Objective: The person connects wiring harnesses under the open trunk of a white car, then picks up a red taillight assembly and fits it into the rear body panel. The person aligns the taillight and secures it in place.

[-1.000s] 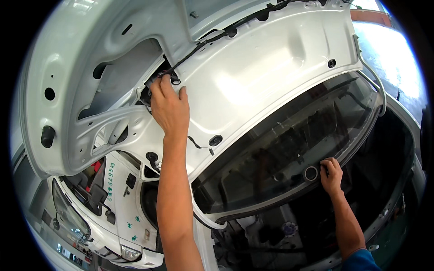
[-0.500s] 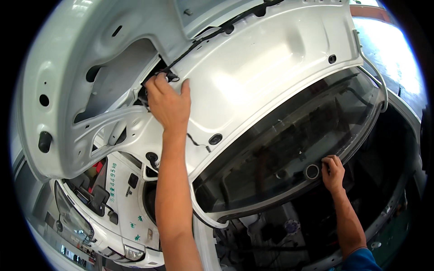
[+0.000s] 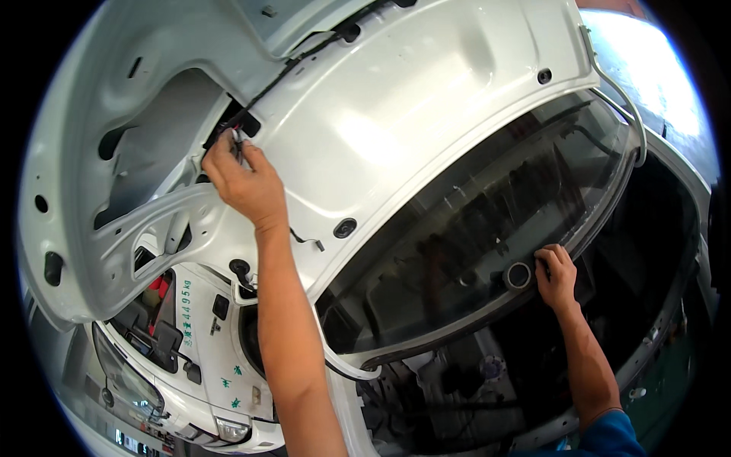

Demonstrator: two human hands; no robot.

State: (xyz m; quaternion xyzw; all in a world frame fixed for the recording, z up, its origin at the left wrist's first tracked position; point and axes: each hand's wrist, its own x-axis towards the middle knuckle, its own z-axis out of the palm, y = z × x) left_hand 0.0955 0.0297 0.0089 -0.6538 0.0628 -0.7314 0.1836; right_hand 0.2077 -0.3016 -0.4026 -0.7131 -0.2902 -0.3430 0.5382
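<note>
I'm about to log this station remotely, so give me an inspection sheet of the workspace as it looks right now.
Surface: raised white tailgate panel, inner side facing the camera, with stamped holes and cutouts.
Job's things: black wire harness running along the panel to a cutout; rear window glass with a round grommet.
Clutter: nothing seen.
Hands: left hand pinches the wiring at the cutout; right hand rests on the glass edge beside the grommet.
Cables: a short loose wire end hangs below the left wrist.
Surroundings: another white vehicle body lower left; bright daylight upper right.
</note>
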